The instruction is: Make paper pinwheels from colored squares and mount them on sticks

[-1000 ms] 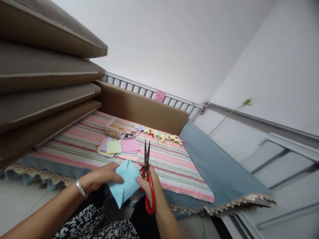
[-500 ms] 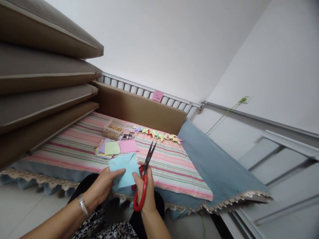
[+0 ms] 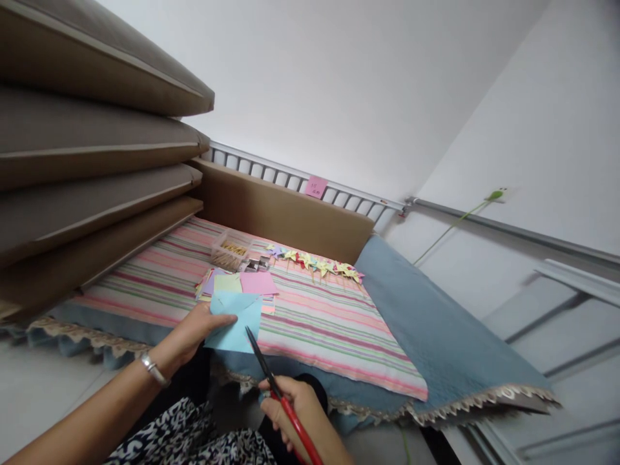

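The one pair of scissors (image 3: 264, 367) has moved lower, and its blades now point at the one blue paper (image 3: 239, 329). Of the two hands, the left hand (image 3: 202, 326) is pinched closed on this paper, over the bed's (image 3: 339, 323) near edge; the right hand (image 3: 304, 408) is curled around the red handles. Beyond are one clear box (image 3: 228, 252), one paper pile (image 3: 259, 283) and several pinwheels (image 3: 317, 265), too crowded to count.

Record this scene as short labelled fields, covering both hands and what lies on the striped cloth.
Left hand: holding light blue paper
Right hand: holding red-handled scissors
Blades touching paper: cannot tell
Surface: striped cloth
Nearby: coloured paper sheets
Container: clear box of sticks
Row: pinwheel-like paper shapes, many yellow
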Demonstrator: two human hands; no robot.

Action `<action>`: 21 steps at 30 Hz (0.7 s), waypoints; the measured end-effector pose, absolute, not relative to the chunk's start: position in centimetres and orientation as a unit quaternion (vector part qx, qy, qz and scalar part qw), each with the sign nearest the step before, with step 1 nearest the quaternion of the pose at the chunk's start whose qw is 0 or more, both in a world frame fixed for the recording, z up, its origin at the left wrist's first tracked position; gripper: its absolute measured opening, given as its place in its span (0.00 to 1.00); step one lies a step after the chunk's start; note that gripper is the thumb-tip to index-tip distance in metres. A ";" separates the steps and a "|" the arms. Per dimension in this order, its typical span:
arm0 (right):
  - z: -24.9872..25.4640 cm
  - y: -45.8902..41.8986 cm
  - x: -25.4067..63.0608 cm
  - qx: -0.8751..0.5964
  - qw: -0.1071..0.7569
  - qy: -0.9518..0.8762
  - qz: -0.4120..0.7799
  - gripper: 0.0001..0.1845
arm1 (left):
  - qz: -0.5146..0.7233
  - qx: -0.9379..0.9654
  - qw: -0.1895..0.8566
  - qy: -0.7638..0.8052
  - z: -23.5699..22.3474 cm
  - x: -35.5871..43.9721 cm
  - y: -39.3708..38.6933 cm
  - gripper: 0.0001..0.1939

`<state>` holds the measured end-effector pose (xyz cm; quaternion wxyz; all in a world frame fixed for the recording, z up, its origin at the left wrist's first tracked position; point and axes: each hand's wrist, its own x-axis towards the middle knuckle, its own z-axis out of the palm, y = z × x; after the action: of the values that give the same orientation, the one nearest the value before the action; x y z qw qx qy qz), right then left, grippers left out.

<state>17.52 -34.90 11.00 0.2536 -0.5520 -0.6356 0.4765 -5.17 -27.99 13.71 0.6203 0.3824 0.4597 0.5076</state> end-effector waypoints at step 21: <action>13.0 -35.5 17.5 -0.549 0.246 -0.676 0.424 0.09 | 0.494 0.404 0.608 0.471 13.0 -4.6 -28.1 0.18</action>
<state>17.47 -35.53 13.01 0.2464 -0.5494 -0.6764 0.4241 -4.64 -28.07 13.03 0.6085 0.4043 0.4712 0.4943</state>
